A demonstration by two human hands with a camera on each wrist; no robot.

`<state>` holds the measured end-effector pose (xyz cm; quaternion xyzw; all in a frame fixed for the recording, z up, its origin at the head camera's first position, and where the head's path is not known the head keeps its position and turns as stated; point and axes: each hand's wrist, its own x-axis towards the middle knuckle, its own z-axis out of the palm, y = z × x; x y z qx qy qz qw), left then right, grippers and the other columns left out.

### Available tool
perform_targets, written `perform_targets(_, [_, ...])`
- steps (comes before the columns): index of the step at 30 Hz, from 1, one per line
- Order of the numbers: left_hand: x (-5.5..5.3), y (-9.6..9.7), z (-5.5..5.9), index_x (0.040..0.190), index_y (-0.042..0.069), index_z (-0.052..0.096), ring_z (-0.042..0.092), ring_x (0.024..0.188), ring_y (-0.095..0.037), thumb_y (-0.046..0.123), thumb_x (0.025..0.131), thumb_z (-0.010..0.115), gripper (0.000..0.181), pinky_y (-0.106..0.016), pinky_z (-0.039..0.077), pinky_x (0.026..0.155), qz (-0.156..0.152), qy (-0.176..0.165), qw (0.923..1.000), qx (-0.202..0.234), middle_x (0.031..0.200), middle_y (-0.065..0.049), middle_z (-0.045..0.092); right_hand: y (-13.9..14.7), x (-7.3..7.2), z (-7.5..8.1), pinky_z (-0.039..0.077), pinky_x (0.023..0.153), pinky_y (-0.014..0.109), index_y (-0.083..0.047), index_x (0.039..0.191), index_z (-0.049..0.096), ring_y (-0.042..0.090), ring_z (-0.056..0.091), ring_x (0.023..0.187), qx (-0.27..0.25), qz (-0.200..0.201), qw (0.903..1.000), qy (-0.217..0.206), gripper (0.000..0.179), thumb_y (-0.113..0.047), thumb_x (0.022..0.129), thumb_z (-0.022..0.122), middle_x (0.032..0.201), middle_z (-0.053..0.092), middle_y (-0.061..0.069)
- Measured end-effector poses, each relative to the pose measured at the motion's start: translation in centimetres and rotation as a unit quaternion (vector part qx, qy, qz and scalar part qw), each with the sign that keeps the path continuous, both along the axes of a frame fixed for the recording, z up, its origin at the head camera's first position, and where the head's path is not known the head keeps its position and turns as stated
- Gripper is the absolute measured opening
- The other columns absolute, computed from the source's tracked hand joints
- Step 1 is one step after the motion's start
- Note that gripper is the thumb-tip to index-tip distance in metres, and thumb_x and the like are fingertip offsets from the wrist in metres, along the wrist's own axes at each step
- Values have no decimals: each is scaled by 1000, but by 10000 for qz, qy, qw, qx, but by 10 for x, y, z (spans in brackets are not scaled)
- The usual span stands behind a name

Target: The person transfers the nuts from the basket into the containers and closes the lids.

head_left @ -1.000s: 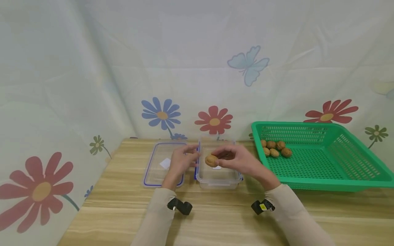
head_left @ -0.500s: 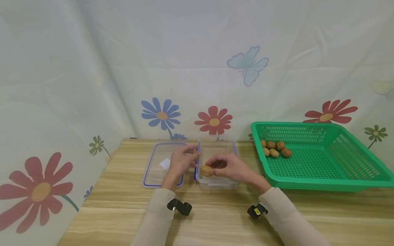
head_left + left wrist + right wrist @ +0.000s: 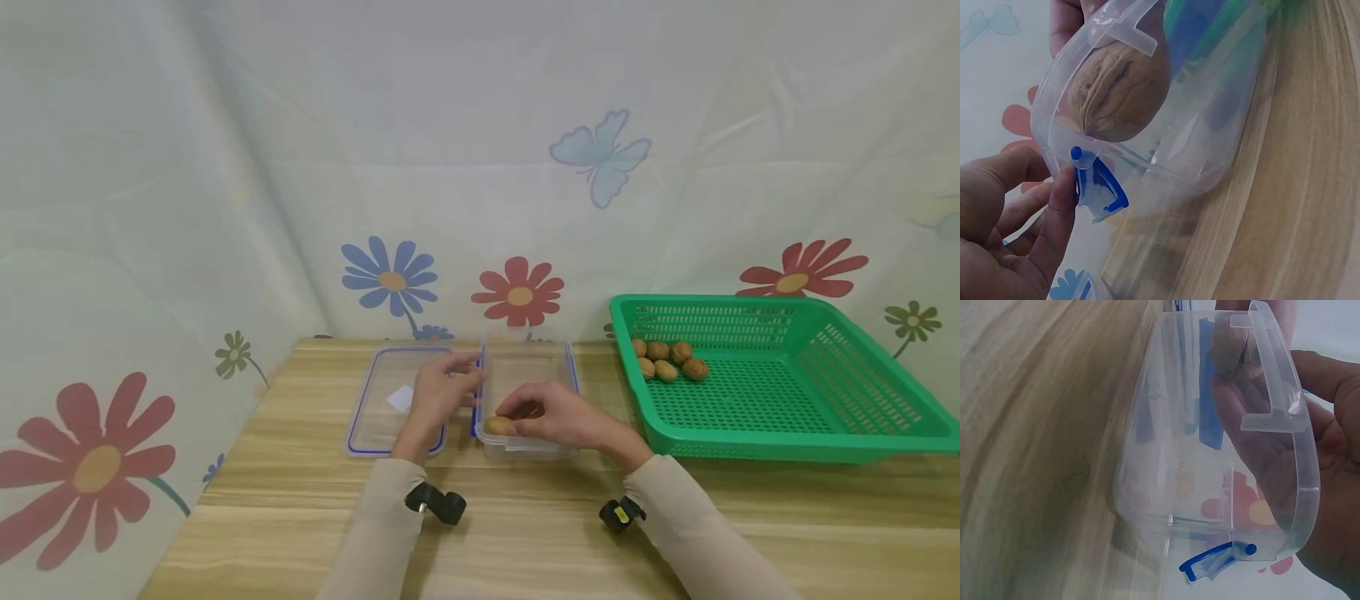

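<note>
From here I see the right hand (image 3: 558,417) pinching a walnut (image 3: 497,426) just inside the clear box (image 3: 531,455), near its 7 o'clock corner. The nut's long axis runs roughly 9-to-3, tip towards 9. The left hand (image 3: 441,390), loosely extended, touches the box's blue latch (image 3: 1099,187). At 9 o'clock, the lid (image 3: 381,427) shows a white label (image 3: 401,398), too small to read.

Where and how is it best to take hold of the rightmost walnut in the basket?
Probably the rounded sides of the rightmost walnut, coming from above, slightly right: the green basket is open-topped, its floor bare on that side, while other walnuts sit close on the left.
</note>
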<state>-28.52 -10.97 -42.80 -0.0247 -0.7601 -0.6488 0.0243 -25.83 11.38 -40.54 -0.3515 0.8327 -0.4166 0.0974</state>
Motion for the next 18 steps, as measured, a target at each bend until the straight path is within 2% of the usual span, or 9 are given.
perform_targets(7, [0,0,0,134,4,72,75,87,-28,9,98,74,37,-36,68,75,29,-28,10000,-37,111,-16,70,-2,0,1,61,93,28,-4,118,78,14,69,102,258,-78,9996,-46,18,-6,101,73,112,75,1])
perform_targets(18, [1,2,1,134,5,73,76,88,-29,9,97,74,37,-35,68,75,77,-37,9999,-58,110,-16,71,-7,-2,1,61,98,40,-4,113,80,16,68,102,651,-221,9976,36,14,-4,100,74,108,77,4])
